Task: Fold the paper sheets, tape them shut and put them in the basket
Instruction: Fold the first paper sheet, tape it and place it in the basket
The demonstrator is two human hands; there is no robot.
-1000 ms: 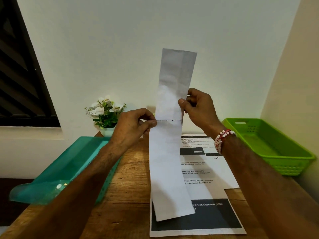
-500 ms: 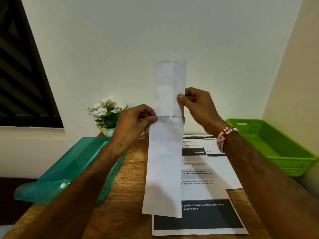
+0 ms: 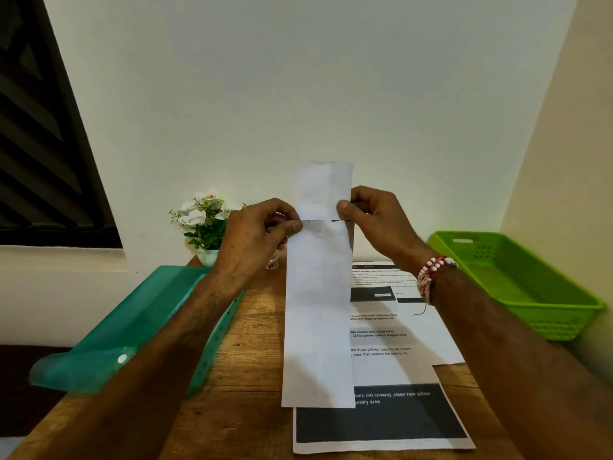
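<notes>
Count: two hands, one folded paper strip [image 3: 318, 310], what appear to be two overlapping printed sheets [image 3: 408, 330], one green basket [image 3: 560, 323], one teal folder [image 3: 139, 327] and one pot of white flowers [image 3: 205, 224] are seen.
Strip, appearance: a long, narrow white band is held upright in front of the wall. A thin dark line crosses it at the level of the fingers, and faint lengthwise creases are visible.
Left hand [image 3: 255, 234]: the strip's left edge is pinched between thumb and forefinger, right at the dark line.
Right hand [image 3: 374, 217]: the right edge is pinched at the same height, the thumb laid on the front face. A beaded bracelet [image 3: 431, 273] is worn on this wrist.
Strip against the grip: a short part rises above the two pinches. The longer part hangs below, its lower end in front of the printed sheets.
Setting: the sheets are laid flat on the wooden table [image 3: 252, 360]. The basket is set at the table's right, well apart from the strip, and the folder at its left.
</notes>
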